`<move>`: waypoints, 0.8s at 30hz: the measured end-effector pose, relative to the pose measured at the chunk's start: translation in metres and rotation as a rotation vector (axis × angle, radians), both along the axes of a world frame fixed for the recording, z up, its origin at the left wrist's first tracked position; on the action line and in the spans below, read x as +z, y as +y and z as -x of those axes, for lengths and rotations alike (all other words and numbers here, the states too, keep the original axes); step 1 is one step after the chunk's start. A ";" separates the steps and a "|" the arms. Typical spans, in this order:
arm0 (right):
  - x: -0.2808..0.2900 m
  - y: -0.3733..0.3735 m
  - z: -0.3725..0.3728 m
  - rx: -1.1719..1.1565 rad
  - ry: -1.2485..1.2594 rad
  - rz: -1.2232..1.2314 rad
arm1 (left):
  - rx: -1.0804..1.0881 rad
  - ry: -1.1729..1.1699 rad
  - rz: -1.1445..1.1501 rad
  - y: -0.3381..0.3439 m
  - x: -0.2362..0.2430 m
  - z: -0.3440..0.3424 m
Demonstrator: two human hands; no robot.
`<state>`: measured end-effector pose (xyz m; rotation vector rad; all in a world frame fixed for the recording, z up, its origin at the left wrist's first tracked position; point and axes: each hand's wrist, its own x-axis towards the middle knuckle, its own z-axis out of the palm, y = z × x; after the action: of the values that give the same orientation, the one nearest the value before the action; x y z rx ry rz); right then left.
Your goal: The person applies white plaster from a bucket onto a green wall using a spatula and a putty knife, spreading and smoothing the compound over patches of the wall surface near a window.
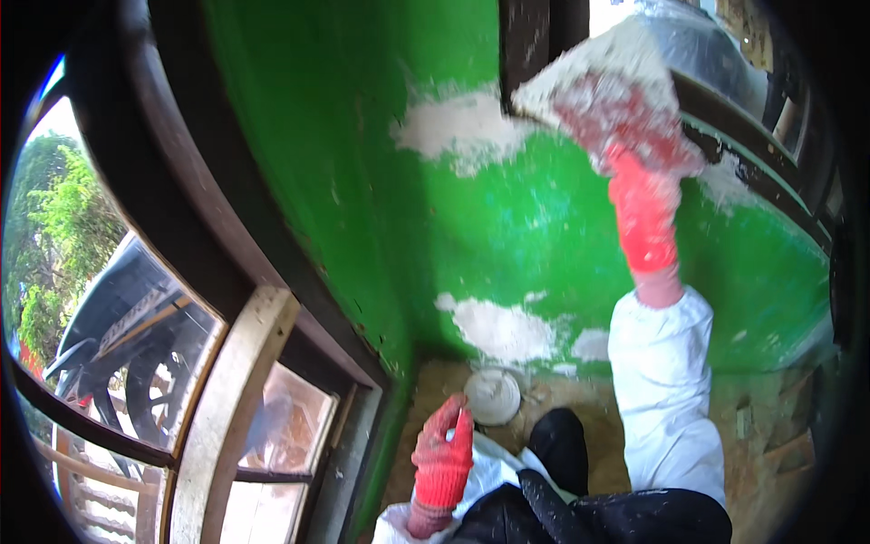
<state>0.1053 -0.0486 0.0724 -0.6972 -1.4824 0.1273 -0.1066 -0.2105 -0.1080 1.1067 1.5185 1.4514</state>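
Observation:
My right hand, in a red glove smeared with white, is stretched up at the upper right and closed around a wide putty knife. White paste coats its triangular, reddish blade, which lies over the corner where the green wall meets the dark window frame. The grip is hidden by the hand and paste. Low in the view, my left hand, also red-gloved, is loosely curled, with a gap between thumb and fingers and nothing visible in it. A round container of white paste stands on the floor just beyond it.
White filler patches mark the wall, another beside the frame. To the left, a dark-framed window with a pale wooden bar stands ajar; a parked motorcycle shows through the glass. A brown floor runs along the wall's foot.

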 end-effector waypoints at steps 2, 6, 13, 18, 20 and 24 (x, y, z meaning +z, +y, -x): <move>-0.018 -0.008 -0.009 -0.026 -0.027 0.067 | -0.141 0.225 -0.045 0.007 -0.020 -0.002; -0.084 -0.029 -0.018 0.015 -0.068 0.363 | -0.388 0.082 0.233 0.014 -0.097 -0.011; -0.319 -0.067 -0.056 0.037 -0.123 0.989 | -0.369 0.019 0.886 0.056 -0.355 -0.032; -0.428 -0.080 -0.053 -0.675 -0.356 1.383 | -0.257 0.374 1.056 0.062 -0.412 -0.020; -0.441 -0.067 -0.042 -0.553 -0.300 1.428 | -0.210 0.463 1.089 0.063 -0.427 -0.020; -0.486 -0.044 -0.032 -0.181 -0.143 1.379 | -0.125 0.557 1.091 0.077 -0.441 -0.029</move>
<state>0.1371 -0.0930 -0.4135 -1.9488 -1.3060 1.0306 -0.0776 -0.1334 -0.5495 0.8685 2.1369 0.0616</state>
